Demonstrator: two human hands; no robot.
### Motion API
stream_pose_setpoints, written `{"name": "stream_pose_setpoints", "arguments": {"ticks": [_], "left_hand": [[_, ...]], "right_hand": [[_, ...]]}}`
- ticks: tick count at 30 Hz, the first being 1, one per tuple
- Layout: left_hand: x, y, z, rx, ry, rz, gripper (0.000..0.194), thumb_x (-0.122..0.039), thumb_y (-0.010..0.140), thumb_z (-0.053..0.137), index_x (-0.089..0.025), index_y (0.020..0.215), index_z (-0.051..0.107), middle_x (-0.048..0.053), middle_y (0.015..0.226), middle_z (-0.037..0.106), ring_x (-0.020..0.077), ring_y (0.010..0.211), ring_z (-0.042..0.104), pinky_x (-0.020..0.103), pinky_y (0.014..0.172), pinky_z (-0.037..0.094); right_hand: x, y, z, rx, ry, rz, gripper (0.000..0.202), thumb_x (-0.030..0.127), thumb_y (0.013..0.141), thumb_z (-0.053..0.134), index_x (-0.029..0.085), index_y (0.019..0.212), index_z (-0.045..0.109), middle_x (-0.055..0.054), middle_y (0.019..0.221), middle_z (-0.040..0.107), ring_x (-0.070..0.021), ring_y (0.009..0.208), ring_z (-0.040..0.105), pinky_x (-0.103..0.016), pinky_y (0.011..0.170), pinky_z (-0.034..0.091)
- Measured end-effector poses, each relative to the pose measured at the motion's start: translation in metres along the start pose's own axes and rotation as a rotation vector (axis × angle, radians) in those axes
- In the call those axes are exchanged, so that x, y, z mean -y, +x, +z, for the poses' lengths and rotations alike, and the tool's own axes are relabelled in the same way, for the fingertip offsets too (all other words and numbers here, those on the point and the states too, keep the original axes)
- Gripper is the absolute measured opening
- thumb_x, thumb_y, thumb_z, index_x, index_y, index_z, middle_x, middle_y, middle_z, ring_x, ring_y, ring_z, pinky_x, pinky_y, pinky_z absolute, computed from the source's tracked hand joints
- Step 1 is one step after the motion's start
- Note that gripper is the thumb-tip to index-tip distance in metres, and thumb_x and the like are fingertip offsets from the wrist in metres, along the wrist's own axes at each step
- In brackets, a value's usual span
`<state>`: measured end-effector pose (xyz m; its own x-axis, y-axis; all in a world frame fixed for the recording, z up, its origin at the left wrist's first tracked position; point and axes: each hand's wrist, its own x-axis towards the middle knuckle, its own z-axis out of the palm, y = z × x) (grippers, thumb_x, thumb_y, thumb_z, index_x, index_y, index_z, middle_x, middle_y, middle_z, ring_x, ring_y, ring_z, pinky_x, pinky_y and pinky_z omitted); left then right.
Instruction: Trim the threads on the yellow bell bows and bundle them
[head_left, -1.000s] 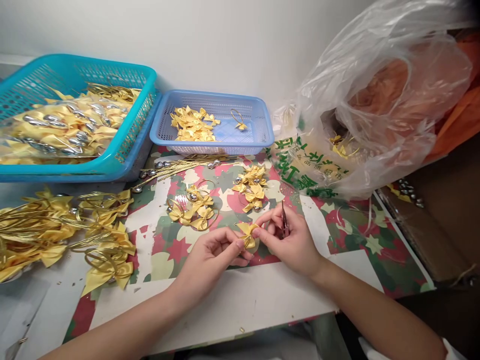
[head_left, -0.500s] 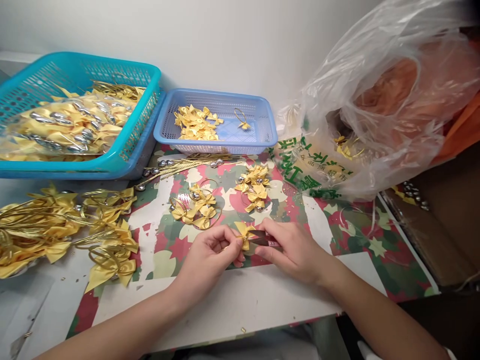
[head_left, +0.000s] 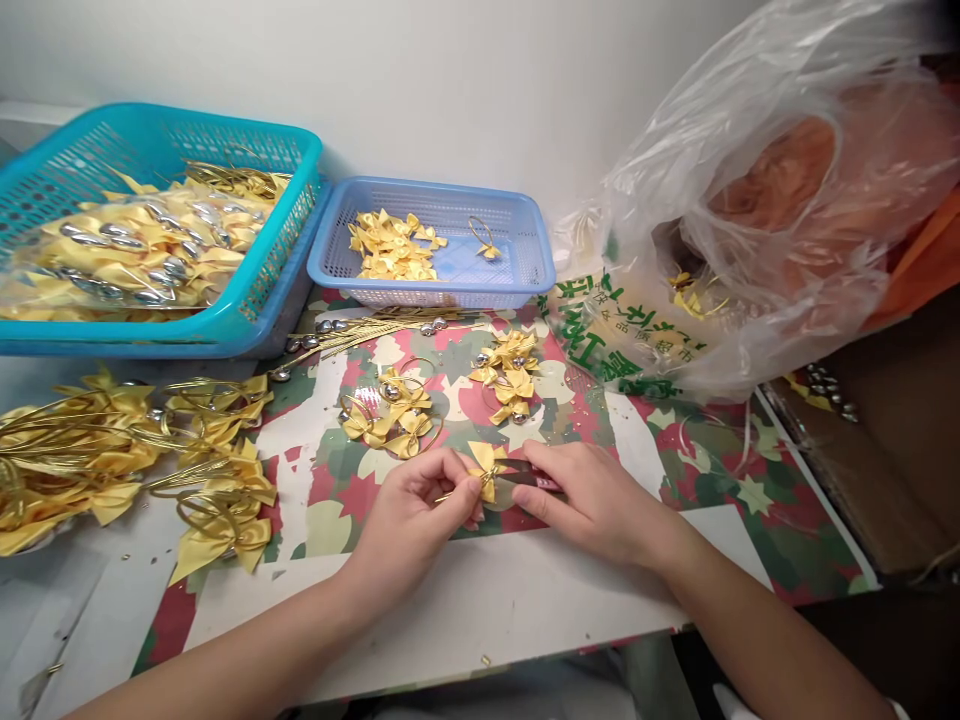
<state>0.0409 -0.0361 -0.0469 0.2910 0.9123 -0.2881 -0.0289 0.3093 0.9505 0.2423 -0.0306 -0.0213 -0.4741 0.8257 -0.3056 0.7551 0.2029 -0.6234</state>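
Observation:
My left hand point(head_left: 429, 500) pinches a yellow ribbon bow point(head_left: 484, 460) with gold wire at its knot, above the patterned table covering. In my right hand point(head_left: 581, 495) is a pair of thread snips point(head_left: 517, 472) with dark blades, pointing left. The blades are apart and their tips reach the bow's right side, by the knot. Just beyond my hands lie a cluster of finished bows with silver bells and wire loops point(head_left: 405, 415) and a smaller cluster of bows with bells point(head_left: 512, 375). My fingers partly hide the wire in my left hand.
A blue basket point(head_left: 435, 294) holds small yellow bows; a turquoise basket point(head_left: 292, 240) at left holds bagged bows. Gold wires with bells point(head_left: 360, 335) lie before them. A bow pile point(head_left: 90, 440) covers the left side. A clear plastic bag point(head_left: 645, 300) stands right, beside a cardboard box point(head_left: 892, 450).
The snips have turned slightly and their blades now show spread apart at the bow. The bow has tilted a little in my left hand. Everything else stays put.

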Motion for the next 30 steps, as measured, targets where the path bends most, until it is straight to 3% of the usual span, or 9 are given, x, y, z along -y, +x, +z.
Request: {"name": "stream_pose_setpoints", "arguments": {"ticks": [30], "left_hand": [[-0.0027, 0.0001, 0.0019, 0.027, -0.005, -0.009, 0.026, -0.028, 0.08, 0.063, -0.017, 0.059, 0.052, -0.003, 0.056, 0.058, 0.0085, 0.053, 0.054, 0.019, 0.054, 0.045]], "right_hand": [[-0.0052, 0.0008, 0.004, 0.017, 0.097, -0.101, 0.038, 0.052, 0.096, 0.042, 0.019, 0.076, 0.045, 0.004, 0.064, 0.045, -0.0098, 0.056, 0.035, -0.025, 0.054, 0.02]]}}
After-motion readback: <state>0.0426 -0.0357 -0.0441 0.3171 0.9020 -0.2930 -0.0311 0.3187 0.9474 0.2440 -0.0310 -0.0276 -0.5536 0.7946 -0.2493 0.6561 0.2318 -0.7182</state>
